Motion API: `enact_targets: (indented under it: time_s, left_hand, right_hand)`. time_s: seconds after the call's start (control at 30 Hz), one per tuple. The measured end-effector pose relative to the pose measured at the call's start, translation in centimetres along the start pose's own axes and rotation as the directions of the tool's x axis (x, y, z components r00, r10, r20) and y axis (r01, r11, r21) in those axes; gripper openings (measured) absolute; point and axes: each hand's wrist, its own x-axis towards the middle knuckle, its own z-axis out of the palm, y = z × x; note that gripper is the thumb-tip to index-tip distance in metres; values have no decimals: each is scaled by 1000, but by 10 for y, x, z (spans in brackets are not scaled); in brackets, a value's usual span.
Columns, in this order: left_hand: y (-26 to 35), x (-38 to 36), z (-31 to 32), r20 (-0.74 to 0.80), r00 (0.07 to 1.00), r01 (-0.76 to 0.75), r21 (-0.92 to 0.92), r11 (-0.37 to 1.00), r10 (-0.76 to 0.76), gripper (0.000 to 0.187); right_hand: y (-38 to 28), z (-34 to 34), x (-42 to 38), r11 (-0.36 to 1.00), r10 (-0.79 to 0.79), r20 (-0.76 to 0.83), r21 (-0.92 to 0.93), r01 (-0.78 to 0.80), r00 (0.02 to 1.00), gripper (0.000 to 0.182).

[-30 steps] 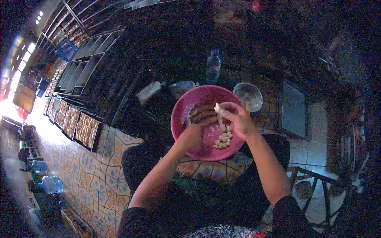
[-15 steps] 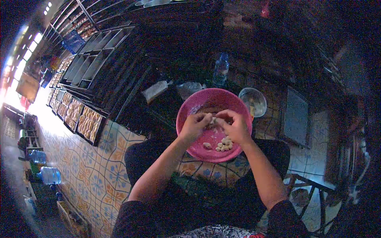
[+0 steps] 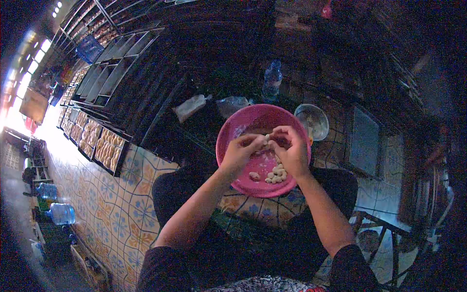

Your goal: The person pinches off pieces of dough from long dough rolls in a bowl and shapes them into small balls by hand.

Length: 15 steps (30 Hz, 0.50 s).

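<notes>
Where the left hand (image 3: 238, 153) sits, at nine o'clock in the pink basin (image 3: 262, 188): its grip looks pinched on a small pale dough piece (image 3: 266, 139).
Lone lump (image 3: 254, 176): lies between six and seven o'clock.
Dough piece: just above basin centre, between both hands' fingertips; fingertip shaping seems the step in hand.
Dough pile (image 3: 276, 174): five o'clock.
Right hand (image 3: 292, 153): three o'clock, grip apparently pinching that same piece; the next move likely calls for light, even pressure.

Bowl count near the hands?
2: a pink bowl under the left hand and right hand, and a silvery bowl beyond it, to the right. Others may be hidden in the dark.
</notes>
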Motion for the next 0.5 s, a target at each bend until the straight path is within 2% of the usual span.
enact_targets:
  time_s: [0.03,0.1,0.13,0.17,0.2,0.27,0.33,0.4,0.43,0.5]
  left_hand:
    - [4,-2,0,1,1000,-2,0,1000,2,30]
    - [7,-5,0,42,994,-111,244,963,104,31]
    - [4,-3,-1,42,994,-112,244,963,105,31]
    - [1,-1,-2,28,998,-62,99,993,60,32]
    - [-2,0,-3,21,1000,-12,-49,999,13,32]
    - [-9,0,-3,29,1000,-2,-64,998,4,31]
    - [-13,1,-4,41,999,4,-77,997,-1,31]
    - [-13,0,-4,68,997,53,-244,968,-38,31]
    - [-10,0,-3,68,997,54,-242,969,-38,31]
    - [-7,-2,1,-42,999,16,-42,999,-18,29]
  right_hand:
    - [-5,1,-2,1000,7,17,14,-8,1000,36]
    - [-10,2,-5,1000,13,33,28,-14,999,38]
    - [-10,4,-6,998,-58,43,-19,59,997,37]
    - [-11,5,-7,989,-127,56,-65,131,990,36]
    - [-15,7,-7,990,-126,58,-64,130,990,36]
    - [-22,8,-7,999,35,51,35,-37,998,35]
    - [-17,9,-5,999,14,39,40,-16,999,34]
    - [-11,9,-2,999,-4,30,47,3,1000,33]
    - [-7,8,-1,999,4,29,46,-5,1000,34]
    - [-7,6,-2,999,13,29,48,-14,999,34]
